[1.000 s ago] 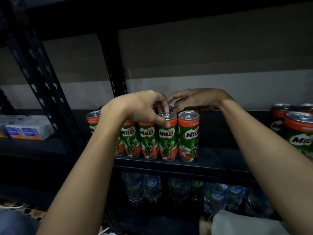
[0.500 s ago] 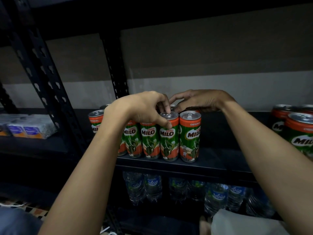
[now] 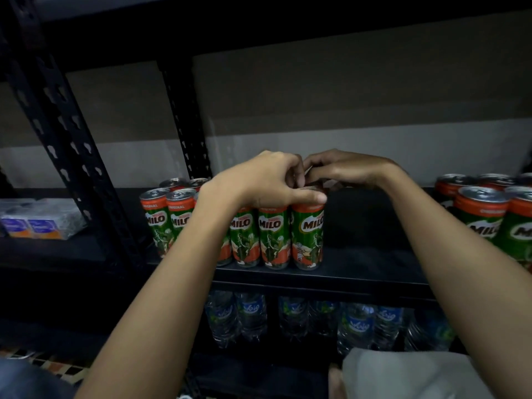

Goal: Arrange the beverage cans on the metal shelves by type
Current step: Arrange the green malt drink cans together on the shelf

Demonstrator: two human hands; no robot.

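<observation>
Milo cans point(image 3: 273, 237) stand upright in a tight row at the near edge of the dark metal shelf point(image 3: 368, 269), more behind them. Left hand point(image 3: 264, 180) rests over the row, fingers curled, thumb pressed on the rim of the rightmost can point(image 3: 308, 234). Right hand point(image 3: 345, 168) hovers just behind, fingers curled; what they hold cannot be told. A second can group point(image 3: 483, 214) sits well apart at right. Water bottles point(image 3: 250, 315) fill the shelf below; wrapped packs point(image 3: 43, 217) lie far left.
</observation>
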